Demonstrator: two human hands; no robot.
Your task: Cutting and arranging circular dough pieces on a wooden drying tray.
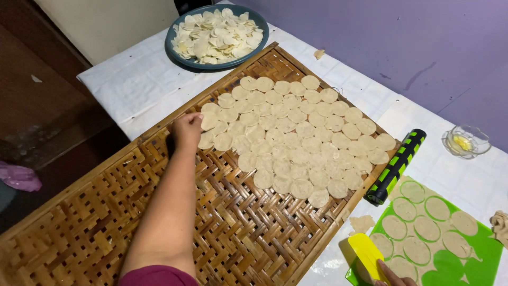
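Left hand (186, 130), fingers closed on a dough round (208, 121) at nine o'clock of the woven tray (106, 212), risks overlapping neighbours so they stick; right hand (394, 275), gripping the yellow scraper (366, 255), may tear rounds on the green mat (476, 259).

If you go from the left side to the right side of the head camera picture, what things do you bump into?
Pink cloth → left hand → dough rounds on the woven tray → black-and-green rolling pin → green mat → small glass bowl.
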